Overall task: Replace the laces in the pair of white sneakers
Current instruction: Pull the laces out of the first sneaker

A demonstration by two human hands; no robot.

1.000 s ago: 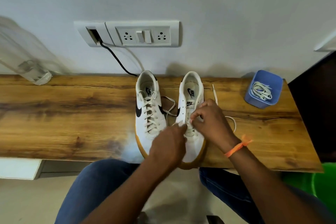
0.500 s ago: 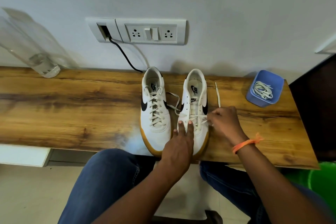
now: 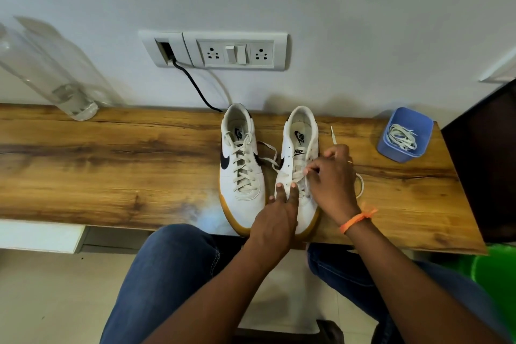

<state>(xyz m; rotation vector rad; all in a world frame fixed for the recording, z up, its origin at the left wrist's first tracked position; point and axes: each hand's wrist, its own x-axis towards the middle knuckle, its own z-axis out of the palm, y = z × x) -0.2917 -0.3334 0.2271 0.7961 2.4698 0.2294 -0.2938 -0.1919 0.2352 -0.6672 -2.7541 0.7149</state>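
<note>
On right sneaker [image 3: 300,148]: left hand [image 3: 275,218] presses (right hand [image 3: 332,179] pinches lace [image 3: 298,174]).

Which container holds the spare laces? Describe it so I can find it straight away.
Follow the wooden shelf toward its right end, past the two white sneakers. There, near the wall, stands a small blue tub with white laces coiled inside. It is the only blue thing on the shelf.

The worktop [image 3: 111,165] is glossy, grained wood. Both sneakers [image 3: 242,167] look like smooth white leather with flat woven laces [image 3: 242,169]. The blue cup [image 3: 405,134] seems matt plastic.
</note>
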